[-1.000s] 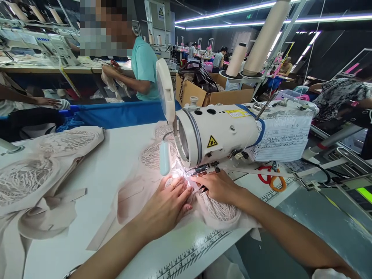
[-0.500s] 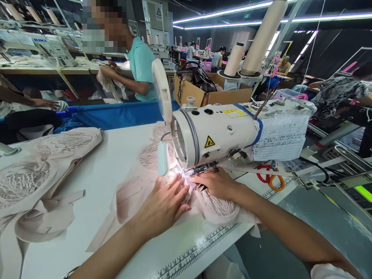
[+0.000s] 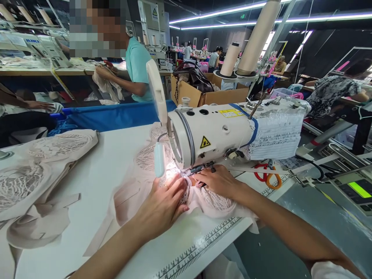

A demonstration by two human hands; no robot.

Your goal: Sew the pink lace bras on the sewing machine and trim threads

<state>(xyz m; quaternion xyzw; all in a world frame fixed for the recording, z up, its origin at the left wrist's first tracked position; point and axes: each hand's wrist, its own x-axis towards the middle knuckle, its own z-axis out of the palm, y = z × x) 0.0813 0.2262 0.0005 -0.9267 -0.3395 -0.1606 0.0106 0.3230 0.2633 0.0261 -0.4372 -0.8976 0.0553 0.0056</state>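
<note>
A pale pink lace bra [image 3: 216, 202] lies under the needle end of a white sewing machine [image 3: 216, 130], lit by a bright lamp. On its left part rests my left hand [image 3: 162, 205], palm down, fingers stretched out just in front of the needle area. My right hand [image 3: 217, 181] is bent over the fabric at the right of the needle, fingertips gripping its edge. Something small and dark shows beneath these fingers; its kind cannot be made out. The presser foot and needle are largely hidden by glare and fingers.
More lace bra pieces [image 3: 21, 186] lie on the left of the table [image 3: 99, 166]. Orange-and-red-handled scissors [image 3: 269, 176] lie right of the machine. Behind it stand a cardboard box [image 3: 226, 97] and thread cones [image 3: 257, 38]. A co-worker [image 3: 138, 73] handles fabric across the way.
My right fingers have shifted slightly and curled more over the fabric near the needle. My left hand stays almost in place on the bra. The whole view has moved a little.
</note>
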